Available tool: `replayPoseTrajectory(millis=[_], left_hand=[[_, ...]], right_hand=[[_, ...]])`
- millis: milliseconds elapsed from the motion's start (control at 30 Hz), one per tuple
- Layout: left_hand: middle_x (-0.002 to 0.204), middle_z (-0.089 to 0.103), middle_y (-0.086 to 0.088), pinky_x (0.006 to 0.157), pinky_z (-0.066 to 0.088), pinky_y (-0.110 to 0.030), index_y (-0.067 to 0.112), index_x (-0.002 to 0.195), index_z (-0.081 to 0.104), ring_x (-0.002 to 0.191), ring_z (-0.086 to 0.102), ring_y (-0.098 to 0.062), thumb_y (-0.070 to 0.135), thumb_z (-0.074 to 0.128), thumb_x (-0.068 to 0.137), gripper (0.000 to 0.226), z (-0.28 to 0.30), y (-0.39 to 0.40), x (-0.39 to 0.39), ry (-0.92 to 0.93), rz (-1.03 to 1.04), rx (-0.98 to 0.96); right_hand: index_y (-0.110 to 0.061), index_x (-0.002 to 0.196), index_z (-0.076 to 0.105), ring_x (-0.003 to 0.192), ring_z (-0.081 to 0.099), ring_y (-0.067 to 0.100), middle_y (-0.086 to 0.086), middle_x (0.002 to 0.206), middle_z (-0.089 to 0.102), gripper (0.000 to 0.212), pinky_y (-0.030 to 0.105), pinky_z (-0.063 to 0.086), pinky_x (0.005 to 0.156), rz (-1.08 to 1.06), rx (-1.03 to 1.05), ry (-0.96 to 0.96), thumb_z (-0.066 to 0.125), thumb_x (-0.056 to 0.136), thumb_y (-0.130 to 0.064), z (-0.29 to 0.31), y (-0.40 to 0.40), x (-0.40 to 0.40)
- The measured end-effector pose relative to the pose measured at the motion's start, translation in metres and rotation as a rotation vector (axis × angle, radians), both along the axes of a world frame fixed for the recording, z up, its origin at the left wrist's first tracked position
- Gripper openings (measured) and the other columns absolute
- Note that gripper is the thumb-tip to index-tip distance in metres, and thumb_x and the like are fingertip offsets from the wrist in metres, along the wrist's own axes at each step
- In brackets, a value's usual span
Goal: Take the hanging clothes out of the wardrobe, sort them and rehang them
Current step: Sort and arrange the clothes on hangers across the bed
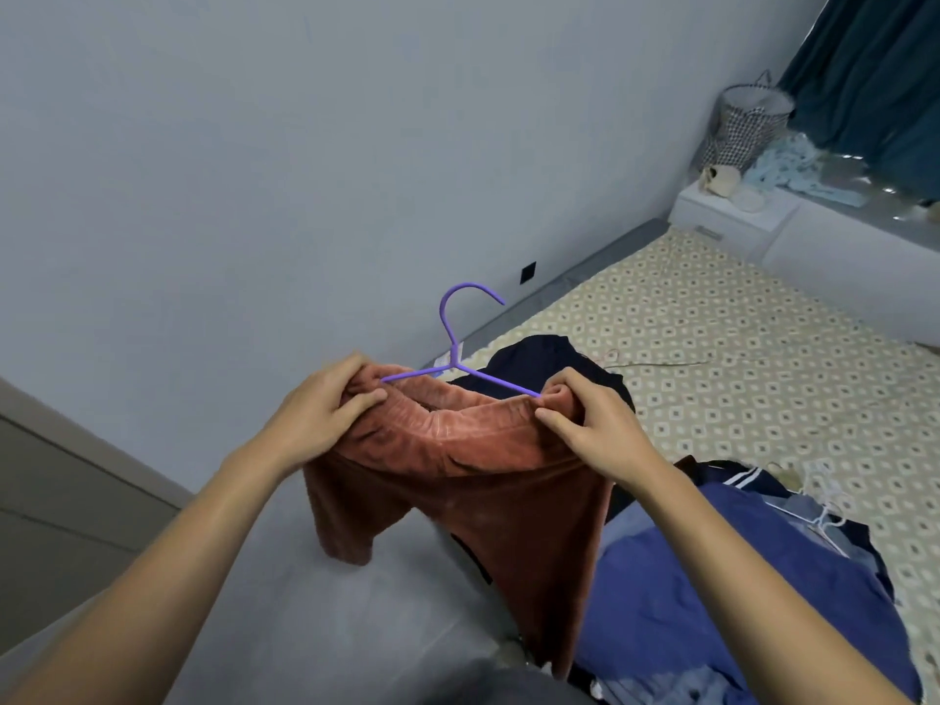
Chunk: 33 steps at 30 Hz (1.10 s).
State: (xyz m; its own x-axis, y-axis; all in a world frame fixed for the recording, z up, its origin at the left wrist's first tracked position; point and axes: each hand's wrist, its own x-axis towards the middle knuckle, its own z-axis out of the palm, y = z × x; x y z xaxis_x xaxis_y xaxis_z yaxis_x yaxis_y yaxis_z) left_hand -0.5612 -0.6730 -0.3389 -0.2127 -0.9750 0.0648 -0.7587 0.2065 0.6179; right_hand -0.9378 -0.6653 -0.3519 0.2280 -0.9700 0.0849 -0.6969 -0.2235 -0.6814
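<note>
- Left hand [330, 399]: fingers and thumb curled, pinching the left end of the waistband of a rust-brown corduroy garment [458, 480]; fabric bunched under the fingertips.
- Right hand [585, 424]: thumb and forefinger pinch the waistband's right end, just where the arm of the hanger meets the cloth.
- Thin purple wire hanger [452, 343]: hook upright above the garment, midway between the hands; both arm tips run into the waistband. Lower bar, if any, hidden inside the fabric.
- Garment held up in the air in front of the person, over the bed edge; two leg-like parts hang down. The lower right part is cut off behind the clothes below; garment type not certain.
- Pile of blue and dark clothes [712, 602] on the bed at lower right; a white hanger [824, 516] lies on it, partly buried.
- Dark navy garment [544, 358] behind the hanger, mostly hidden.
- Bed with patterned cream cover [737, 348].
- Far: white ledge [732, 216] with a chequered basket [747, 124], small pale items too blurred to identify; dark teal curtain [875, 68], cut off by the frame.
</note>
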Motion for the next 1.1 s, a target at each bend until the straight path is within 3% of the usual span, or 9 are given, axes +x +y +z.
replayPoseTrajectory(millis=[133,233,433,533,633,733,967,1100], left_hand=[[0.103,0.070,0.012,0.092,0.053,-0.047,0.027,0.111,0.061,0.101,0.066,-0.012,0.033,0.063,0.086,0.026,-0.008,-0.040,0.017,0.034,-0.075,0.102],[0.105,0.070,0.011,0.093,0.053,-0.045,0.028,0.113,0.061,0.102,0.067,-0.013,0.021,0.060,0.080,0.034,-0.015,-0.076,0.026,0.053,-0.133,0.146],[0.106,0.071,0.015,0.094,0.052,-0.039,0.028,0.112,0.067,0.103,0.066,-0.008,0.024,0.065,0.085,0.027,-0.043,-0.171,0.039,0.108,-0.294,0.127],[0.102,0.069,0.018,0.090,0.049,-0.032,0.035,0.108,0.066,0.101,0.065,-0.009,0.011,0.071,0.089,0.031,-0.057,-0.215,0.046,0.109,-0.399,0.100],[0.110,0.067,0.017,0.091,0.049,-0.036,0.030,0.118,0.066,0.107,0.063,-0.014,0.001,0.071,0.087,0.043,-0.063,-0.255,0.055,0.058,-0.478,0.027],[0.107,0.063,0.017,0.087,0.050,-0.041,0.032,0.114,0.064,0.103,0.062,-0.016,-0.003,0.067,0.083,0.047,-0.063,-0.286,0.060,0.054,-0.539,-0.024],[0.111,0.061,0.012,0.088,0.052,-0.043,0.031,0.116,0.063,0.109,0.059,-0.017,-0.002,0.062,0.083,0.047,-0.050,-0.333,0.055,0.074,-0.598,-0.084],[0.113,0.063,0.011,0.089,0.051,-0.043,0.030,0.114,0.063,0.110,0.057,-0.016,-0.003,0.062,0.083,0.045,-0.047,-0.359,0.046,0.095,-0.592,-0.101]], right_hand=[[-0.039,0.101,0.056,0.094,0.065,0.004,-0.022,0.099,0.068,0.018,0.045,0.054,0.083,-0.018,0.056,0.007,0.069,0.088,-0.036,-0.007,-0.027,0.012],[-0.039,0.101,0.056,0.094,0.064,0.004,-0.021,0.099,0.068,0.022,0.046,0.054,0.084,-0.059,0.075,0.027,0.068,0.086,-0.029,-0.010,-0.047,0.018],[-0.039,0.106,0.059,0.098,0.064,0.001,-0.025,0.101,0.069,0.025,0.041,0.053,0.088,-0.217,0.117,0.067,0.073,0.087,-0.029,-0.017,-0.084,0.038],[-0.038,0.106,0.061,0.097,0.063,-0.002,-0.032,0.099,0.068,0.025,0.037,0.051,0.087,-0.335,0.109,0.080,0.075,0.089,-0.026,-0.018,-0.088,0.059],[-0.035,0.107,0.061,0.094,0.063,0.002,-0.026,0.096,0.069,0.023,0.040,0.052,0.085,-0.465,0.087,0.123,0.075,0.091,-0.026,-0.015,-0.091,0.088],[-0.034,0.109,0.059,0.096,0.066,0.011,-0.017,0.100,0.071,0.021,0.044,0.053,0.085,-0.565,0.067,0.159,0.072,0.091,-0.036,-0.014,-0.096,0.115],[-0.043,0.107,0.060,0.097,0.068,0.009,-0.021,0.101,0.072,0.021,0.047,0.054,0.088,-0.705,0.069,0.128,0.069,0.087,-0.046,-0.007,-0.112,0.135],[-0.039,0.106,0.063,0.097,0.068,0.010,-0.020,0.100,0.072,0.021,0.047,0.054,0.088,-0.722,0.060,0.086,0.074,0.089,-0.035,-0.008,-0.138,0.129]])
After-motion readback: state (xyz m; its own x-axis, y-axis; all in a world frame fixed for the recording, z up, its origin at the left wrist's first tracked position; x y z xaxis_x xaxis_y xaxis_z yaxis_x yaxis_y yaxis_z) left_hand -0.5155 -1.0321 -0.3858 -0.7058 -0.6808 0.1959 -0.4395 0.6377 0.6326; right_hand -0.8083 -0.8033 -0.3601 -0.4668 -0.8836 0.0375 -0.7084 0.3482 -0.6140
